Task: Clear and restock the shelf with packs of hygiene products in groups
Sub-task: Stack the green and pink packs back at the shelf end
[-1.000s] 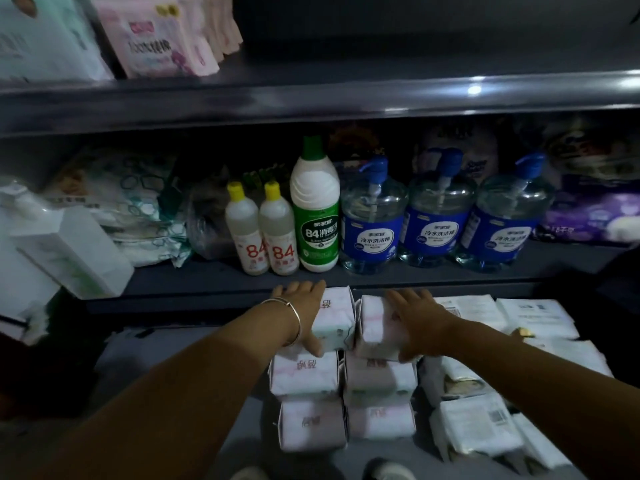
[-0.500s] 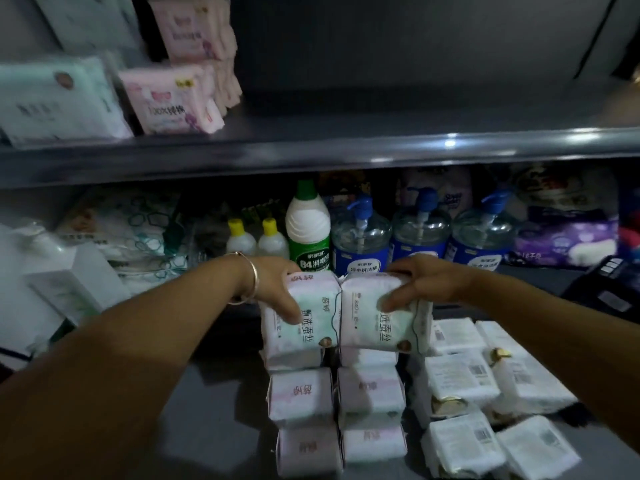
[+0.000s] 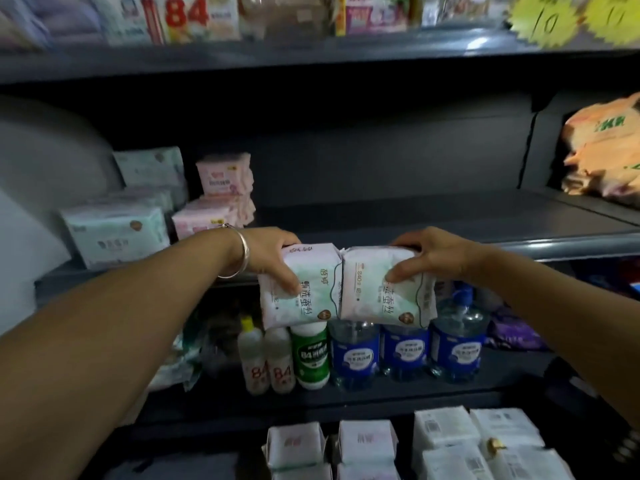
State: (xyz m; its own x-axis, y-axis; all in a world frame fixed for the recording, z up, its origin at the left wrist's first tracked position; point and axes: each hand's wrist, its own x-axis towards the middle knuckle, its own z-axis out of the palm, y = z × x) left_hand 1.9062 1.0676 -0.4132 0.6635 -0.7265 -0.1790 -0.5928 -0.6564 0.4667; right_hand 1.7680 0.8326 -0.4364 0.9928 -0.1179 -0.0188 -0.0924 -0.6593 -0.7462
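Head view of a dark shop shelving unit. The left hand point(image 3: 272, 256), with a bangle point(image 3: 239, 252) at the wrist, grips the left pack point(image 3: 299, 289), fingers over its top and thumb on its printed face. The right hand point(image 3: 427, 256) grips the right pack point(image 3: 382, 289) in the same way. The two packs are held side by side, touching at their inner edges, in front of the edge of the middle shelf point(image 3: 485, 220). That shelf is bare at centre and right; at its left stand green-white packs point(image 3: 116, 233) and, just beside them, pink packs point(image 3: 223, 194). An orange bag point(image 3: 602, 150) lies at far right. On the lower shelf, below the held packs, stand two small "84" bottles point(image 3: 268, 368), a green bottle point(image 3: 310, 356) and three blue-labelled pump bottles point(image 3: 405, 351), in a row. Nearest the camera, at bottom, lie rows of white packs point(image 3: 367, 441) and more wrapped packs point(image 3: 478, 441) to their right. The top shelf point(image 3: 311, 53) carries assorted goods and yellow price tags point(image 3: 543, 20).
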